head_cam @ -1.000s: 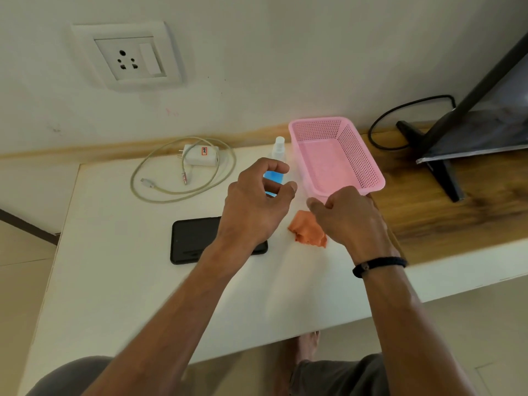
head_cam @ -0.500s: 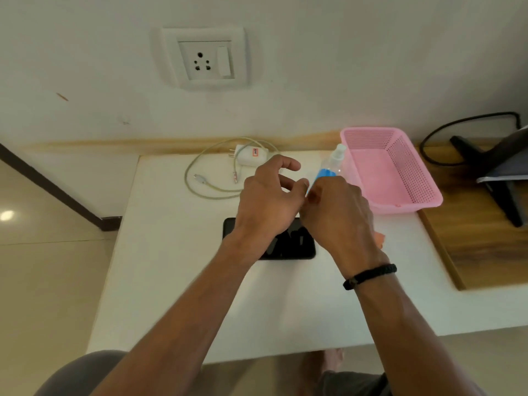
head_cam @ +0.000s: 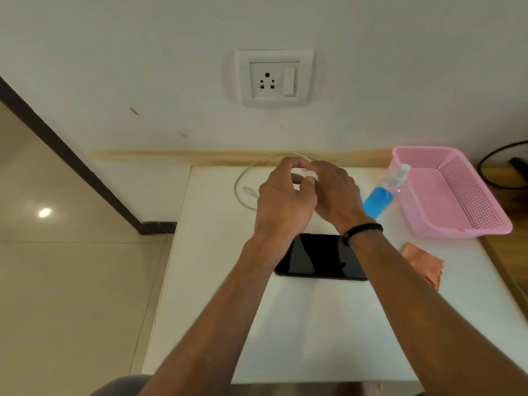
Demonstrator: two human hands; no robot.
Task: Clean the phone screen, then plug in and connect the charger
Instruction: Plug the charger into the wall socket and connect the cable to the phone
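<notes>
Charger (head_cam: 303, 173) mostly hidden by both hands, phone (head_cam: 317, 257) partly covered by wrists

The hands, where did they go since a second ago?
Both hands left the spray bottle and orange cloth and reached back to the white charger adapter by the wall; the left hand and right hand now close around it. The phone, cable and pink basket stayed put.

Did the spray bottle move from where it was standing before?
Yes. The spray bottle now lies tipped on the white table beside the pink basket. Earlier it stood upright at the basket's left wall. Both hands are now over at the charger.
</notes>
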